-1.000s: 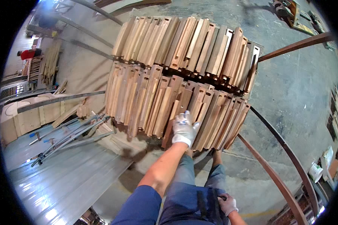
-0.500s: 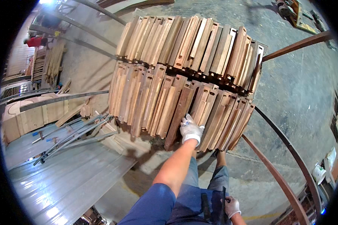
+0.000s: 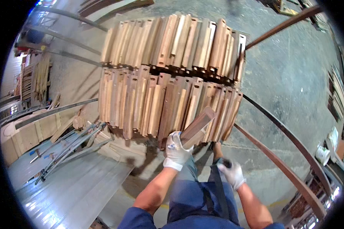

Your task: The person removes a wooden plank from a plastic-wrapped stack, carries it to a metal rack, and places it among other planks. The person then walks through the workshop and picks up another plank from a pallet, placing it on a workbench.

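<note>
My left hand [image 3: 177,150], in a white glove, is closed around the near end of a reddish-brown wooden piece [image 3: 198,124]. This piece is tilted up to the right, over the near row of the stack. Closest to that hand stand the wooden slats [image 3: 141,103] of this row, side by side; several show a slot near their far ends. My right hand [image 3: 234,174], gloved as well, is at my right leg with its fingers curled at a dark thing [image 3: 226,163], blurred. A black strap [image 3: 218,187] hangs just below it.
A far row of slats [image 3: 168,40] lies beyond a dark gap. Long bent bars [image 3: 281,160] slope away from the stack. To the left, metal bar clamps [image 3: 70,147] rest by a grey sheet-metal surface [image 3: 76,187]. A white bucket [image 3: 322,154] stands far right.
My left hand has lifted the wooden piece out of the near row and drawn it toward me. My right hand has come up from my lap to my right leg. The view has shifted.
</note>
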`<state>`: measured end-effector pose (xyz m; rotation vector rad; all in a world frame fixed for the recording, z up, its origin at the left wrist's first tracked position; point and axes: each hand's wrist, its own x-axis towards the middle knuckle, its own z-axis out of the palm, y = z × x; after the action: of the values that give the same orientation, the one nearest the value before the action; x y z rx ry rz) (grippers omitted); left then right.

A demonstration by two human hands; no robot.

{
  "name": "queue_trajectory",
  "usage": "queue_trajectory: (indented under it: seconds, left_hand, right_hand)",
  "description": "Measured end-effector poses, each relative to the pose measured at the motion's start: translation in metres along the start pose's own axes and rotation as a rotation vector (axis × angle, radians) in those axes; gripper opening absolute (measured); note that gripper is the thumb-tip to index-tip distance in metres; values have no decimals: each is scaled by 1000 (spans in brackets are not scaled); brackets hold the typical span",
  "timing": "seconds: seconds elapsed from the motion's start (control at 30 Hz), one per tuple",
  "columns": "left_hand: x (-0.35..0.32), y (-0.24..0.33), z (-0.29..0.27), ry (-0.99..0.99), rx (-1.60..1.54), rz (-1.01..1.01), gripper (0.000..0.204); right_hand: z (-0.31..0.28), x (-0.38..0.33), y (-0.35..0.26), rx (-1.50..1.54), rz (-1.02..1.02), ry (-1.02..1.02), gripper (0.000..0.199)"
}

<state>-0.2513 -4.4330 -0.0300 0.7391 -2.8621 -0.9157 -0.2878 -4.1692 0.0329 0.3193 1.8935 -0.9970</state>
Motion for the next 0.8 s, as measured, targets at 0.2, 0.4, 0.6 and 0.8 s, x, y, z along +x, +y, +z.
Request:
queue_trajectory:
  seconds: [0.2, 0.4, 0.6, 0.8]
  left_hand:
    - [-38, 9, -10, 75, 134, 182, 79]
    - [-51, 7, -16, 121, 208, 276, 83]
    - [-50, 20, -27, 103, 103, 324, 85]
    - [-52, 23, -38, -191, 102, 311, 92]
  right_hand:
    - [6, 29, -111, 555, -317, 38, 70]
    - [4, 32, -91, 558, -226, 18, 45]
    - [-12, 35, -69, 636, -196, -111, 55]
    - [-25, 39, -48, 730, -162, -213, 68]
